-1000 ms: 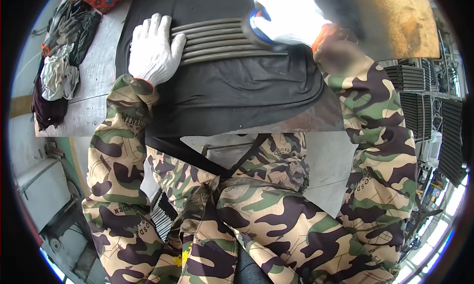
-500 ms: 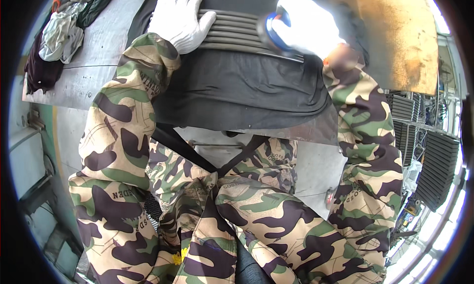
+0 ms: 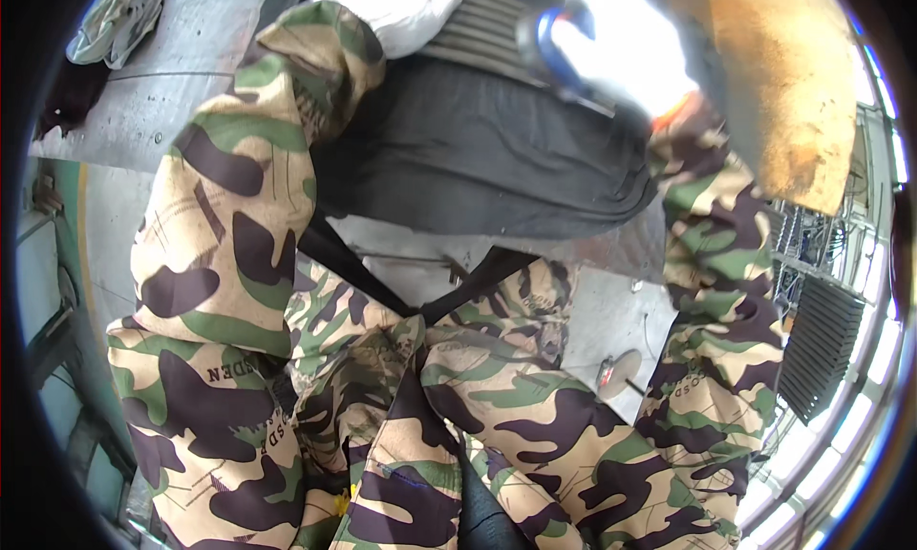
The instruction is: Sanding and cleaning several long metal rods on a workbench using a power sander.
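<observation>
A dark ribbed metal panel [image 3: 494,29] with long parallel bars lies on a black cloth [image 3: 478,144] over the table. My left hand [image 3: 387,10], in a white knit glove, rests on the panel's left end. Its thumb is stretched out, while the upper part of the hand is cut off by the frame's edge. Toward the panel's right end, my gloved right hand [image 3: 626,48] is closed round a blue-rimmed round tool [image 3: 552,48], held against the bars. Motion blur hides the tool's exact kind.
Crumpled cloths [image 3: 115,20] lie at the table's far left. A worn yellowish board [image 3: 778,82] stands at the right, with dark ribbed panels [image 3: 820,345] racked beyond it. My legs are under the table's near edge; a round-based object [image 3: 621,373] is on the floor.
The view has shifted and tilted, so the panel and both hands sit higher and farther right. My right hand still grips the blue-rimmed tool on the bars; my left stays on the panel.
</observation>
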`<state>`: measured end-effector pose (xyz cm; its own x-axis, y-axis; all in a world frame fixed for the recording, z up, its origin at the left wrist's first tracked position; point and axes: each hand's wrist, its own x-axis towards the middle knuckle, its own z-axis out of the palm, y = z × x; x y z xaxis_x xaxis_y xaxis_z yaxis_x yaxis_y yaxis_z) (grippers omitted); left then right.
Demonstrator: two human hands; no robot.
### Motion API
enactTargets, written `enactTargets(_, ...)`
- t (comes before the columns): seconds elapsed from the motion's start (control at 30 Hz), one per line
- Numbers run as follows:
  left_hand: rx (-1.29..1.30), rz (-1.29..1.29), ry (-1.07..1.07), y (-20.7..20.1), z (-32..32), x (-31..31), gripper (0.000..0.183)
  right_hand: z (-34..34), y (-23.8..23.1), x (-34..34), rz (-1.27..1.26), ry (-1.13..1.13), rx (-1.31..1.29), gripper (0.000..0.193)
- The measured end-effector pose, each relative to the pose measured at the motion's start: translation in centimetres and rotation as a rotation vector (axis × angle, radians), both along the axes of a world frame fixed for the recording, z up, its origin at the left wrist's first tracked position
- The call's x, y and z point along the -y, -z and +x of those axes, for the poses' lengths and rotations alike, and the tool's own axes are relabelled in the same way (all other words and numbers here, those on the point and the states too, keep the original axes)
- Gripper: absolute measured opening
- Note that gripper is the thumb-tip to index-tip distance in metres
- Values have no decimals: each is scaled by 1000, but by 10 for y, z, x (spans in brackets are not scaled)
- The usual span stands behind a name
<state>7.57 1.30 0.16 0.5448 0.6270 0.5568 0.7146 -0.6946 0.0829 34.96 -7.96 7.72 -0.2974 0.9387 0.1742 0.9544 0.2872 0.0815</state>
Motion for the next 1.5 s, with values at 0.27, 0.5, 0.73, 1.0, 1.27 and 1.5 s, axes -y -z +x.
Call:
enactTargets(0.27,-3,11,31,9,-3,0,54,-23,-12,3,75,29,29,31)
enactTargets(0.5,-63,160,100,21,-8,-6,48,4,5,8,167,-123,17,29)
enactTargets(0.73,-60,-12,74,12,-6,1,46,-6,-1,22,154,-84,10,26)
enactTargets(1.0,-20,143,89,15,-7,-18,51,-16,-11,17,42,76,66,33)
enactTargets(1.27,-95,-3,63,12,-9,-9,57,-29,-6,22,58,55,85,32)
enactTargets(1.5,-89,27,92,15,-11,-6,55,-34,-3,7,78,20,63,33)
